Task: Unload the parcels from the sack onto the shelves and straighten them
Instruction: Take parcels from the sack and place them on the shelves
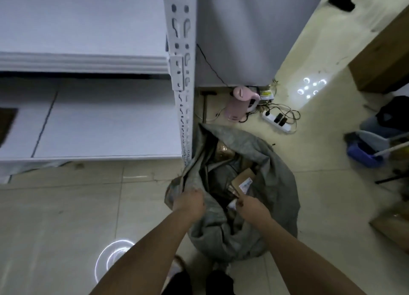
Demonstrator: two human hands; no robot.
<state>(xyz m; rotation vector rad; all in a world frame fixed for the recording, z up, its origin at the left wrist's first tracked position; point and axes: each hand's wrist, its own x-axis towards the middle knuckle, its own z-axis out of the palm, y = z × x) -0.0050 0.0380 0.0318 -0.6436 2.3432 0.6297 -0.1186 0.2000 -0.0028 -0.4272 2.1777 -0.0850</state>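
Left hand (pixel 189 203) fingers clench the sack (pixel 276 184) rim; right hand (pixel 249 206) fingers pinch a parcel (pixel 242 181); label unreadable.

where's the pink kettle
In the head view, the pink kettle stands on the floor right of the shelf post, beyond the sack, beside the power strip.

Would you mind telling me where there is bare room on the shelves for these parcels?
The upper white shelf board shows bare up to the perforated upright post. The lower white board is bare except for a dark object at its left edge. The grey sack is crowded with parcels.
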